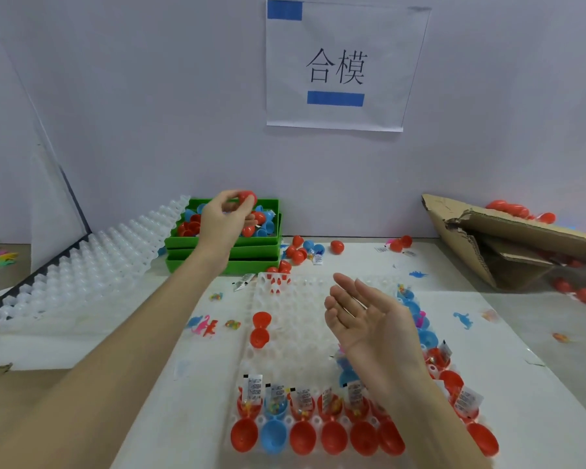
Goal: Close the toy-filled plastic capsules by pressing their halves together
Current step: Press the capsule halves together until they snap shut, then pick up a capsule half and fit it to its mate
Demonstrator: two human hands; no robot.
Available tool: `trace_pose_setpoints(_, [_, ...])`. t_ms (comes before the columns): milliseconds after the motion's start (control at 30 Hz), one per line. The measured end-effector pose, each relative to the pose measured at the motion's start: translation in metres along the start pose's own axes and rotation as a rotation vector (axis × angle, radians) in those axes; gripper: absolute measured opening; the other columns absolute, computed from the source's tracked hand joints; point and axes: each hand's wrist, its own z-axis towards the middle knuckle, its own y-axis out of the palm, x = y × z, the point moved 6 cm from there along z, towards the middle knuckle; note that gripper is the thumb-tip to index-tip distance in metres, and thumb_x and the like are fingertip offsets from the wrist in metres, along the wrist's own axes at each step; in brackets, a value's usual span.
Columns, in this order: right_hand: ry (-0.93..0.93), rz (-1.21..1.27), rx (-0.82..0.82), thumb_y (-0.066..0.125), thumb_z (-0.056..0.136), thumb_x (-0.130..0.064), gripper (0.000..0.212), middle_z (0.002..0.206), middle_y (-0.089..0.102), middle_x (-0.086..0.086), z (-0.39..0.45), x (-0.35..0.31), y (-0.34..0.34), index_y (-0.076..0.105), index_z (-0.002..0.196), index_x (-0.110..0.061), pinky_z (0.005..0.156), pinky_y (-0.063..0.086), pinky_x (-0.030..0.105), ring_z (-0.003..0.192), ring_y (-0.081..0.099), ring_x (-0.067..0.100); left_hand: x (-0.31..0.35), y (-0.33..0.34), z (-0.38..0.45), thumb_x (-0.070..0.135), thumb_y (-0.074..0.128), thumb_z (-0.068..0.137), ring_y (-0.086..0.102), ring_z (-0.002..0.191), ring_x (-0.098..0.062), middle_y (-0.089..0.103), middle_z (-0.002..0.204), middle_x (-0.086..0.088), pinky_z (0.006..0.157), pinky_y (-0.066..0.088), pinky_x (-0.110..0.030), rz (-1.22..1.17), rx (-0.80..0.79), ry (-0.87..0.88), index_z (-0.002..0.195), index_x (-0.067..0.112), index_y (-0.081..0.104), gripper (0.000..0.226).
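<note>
**Two hands above the capsule tray, one holding a red capsule**

Two bare hands are over the white table (508, 394). The left hand (222, 220) is raised above the top green bin (268, 202) and pinches a red capsule (247, 198) between the thumb and the fingertips. The right hand (362, 316) hovers over the white moulded tray (301, 319) with the palm turned up and inward; its fingers are straight, slightly spread, and they hold nothing.

In the near row of the tray stand open capsules (332, 421), hinged, mostly red and one blue (274, 424). Each upper half carries small toys and a folded paper slip (253, 387) with dark print too small to read. More filled capsules run up the right edge of the tray, partly hidden behind the right forearm. One empty open red capsule (260, 330) sits alone at the left side of the tray.

The green bins are stacked against the wall, and the top one is filled with loose red and blue halves. Some closed red capsules (336, 246) lie on the table just beside the bins. A stack of white empty trays (115, 252) leans at the left. A torn cardboard box (508, 238) lies at the right, with red capsules behind it.

On the wall hangs a paper sign (339, 66) with the characters "合模" and two blue rectangles. Small plastic dinosaurs (205, 324), in blue, pink and red, lie on the table.
</note>
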Motion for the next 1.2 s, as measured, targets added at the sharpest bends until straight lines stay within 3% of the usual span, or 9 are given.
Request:
trace_pose_setpoints(233, [-0.235,-0.344,0.045,0.074,0.078,-0.043,0.069,0.12,0.075,0.011,0.01,-0.011,0.002,0.057,0.138,-0.015,0.096,0.058,0.034,0.112,0.073,0.024,-0.008,0.04,-0.072,0.02,0.069,0.099,0.073,0.101,-0.013,0.075,0.115,0.003,0.091,0.06,-0.025,0.116,-0.425,0.184,0.139,0.025,0.064,0.041])
trace_pose_setpoints(400, [-0.235,-0.611,0.041,0.064,0.101,-0.03,0.018,0.104,0.08,0.001,0.027,-0.021,0.017,0.073,0.113,-0.021,0.083,0.06,0.022,0.101,0.077,0.015,0.0,0.06,-0.107,0.017,0.07,0.099,0.063,0.104,-0.014,0.066,0.118,0.002,0.096,0.054,-0.026,0.246,-0.63,0.385,0.142,0.032,0.063,0.047])
trace_pose_setpoints(567, [-0.321,-0.955,0.135,0.069,0.1,-0.025,0.017,0.087,0.08,0.002,0.038,-0.048,0.02,0.078,0.104,-0.012,0.082,0.063,0.029,0.084,0.078,0.017,-0.013,0.055,-0.123,0.035,0.072,0.097,0.054,0.114,-0.005,0.053,0.13,0.017,0.097,0.049,-0.018,0.325,-0.565,0.359,0.159,0.04,0.033,0.074])
trace_pose_setpoints(667, [-0.379,-0.995,0.248,0.067,0.099,-0.033,0.029,0.084,0.079,0.006,0.057,-0.093,0.011,0.077,0.099,-0.005,0.088,0.06,0.036,0.077,0.076,0.018,-0.024,0.03,-0.128,0.031,0.067,0.099,0.058,0.113,-0.004,0.057,0.127,0.016,0.092,0.052,-0.018,0.218,-0.387,0.309,0.15,0.036,0.047,0.055])
trace_pose_setpoints(733, [-0.349,-0.796,0.33,0.061,0.102,-0.04,0.047,0.103,0.077,0.012,0.072,-0.138,-0.002,0.07,0.119,0.003,0.094,0.057,0.037,0.085,0.072,0.017,-0.032,0.007,-0.127,0.022,0.066,0.1,0.062,0.105,-0.004,0.063,0.117,0.012,0.087,0.055,-0.022,0.228,-0.25,0.299,0.131,0.03,0.064,0.032])
trace_pose_setpoints(833, [-0.256,-0.205,0.237,0.056,0.102,-0.044,0.073,0.154,0.048,0.019,0.093,-0.189,-0.024,0.035,0.154,0.003,0.119,0.04,0.032,0.133,0.058,0.02,-0.043,-0.015,-0.119,0.015,0.067,0.1,0.065,0.094,-0.006,0.068,0.109,0.008,0.08,0.056,-0.023,0.356,-0.188,0.271,0.107,0.021,0.076,0.014])
trace_pose_setpoints(900, [-0.204,-0.233,0.219,0.063,0.101,-0.032,0.071,0.156,0.047,0.016,0.093,-0.194,-0.037,0.031,0.156,0.001,0.121,0.037,0.032,0.136,0.057,0.02,-0.046,-0.024,-0.116,0.013,0.067,0.1,0.064,0.088,-0.007,0.071,0.106,0.006,0.075,0.055,-0.022,0.394,-0.163,0.27,0.102,0.021,0.078,0.013])
trace_pose_setpoints(1033, [-0.219,-0.471,0.174,0.062,0.099,-0.008,0.042,0.121,0.072,0.019,0.078,-0.168,-0.05,0.052,0.137,0.006,0.092,0.06,0.027,0.108,0.075,0.022,-0.048,-0.031,-0.114,0.005,0.068,0.098,0.061,0.08,-0.006,0.073,0.098,0.005,0.067,0.047,-0.012,0.422,-0.107,0.297,0.099,0.016,0.078,0.015])
trace_pose_setpoints(1200, [-0.392,-1.161,0.228,0.064,0.1,-0.011,0.012,0.094,0.079,0.004,0.051,-0.124,-0.048,0.074,0.107,-0.012,0.066,0.059,0.02,0.082,0.076,0.014,-0.049,-0.023,-0.12,0.007,0.069,0.098,0.055,0.069,-0.002,0.074,0.093,0.007,0.063,0.043,-0.011,0.421,-0.139,0.267,0.096,0.014,0.078,0.011])
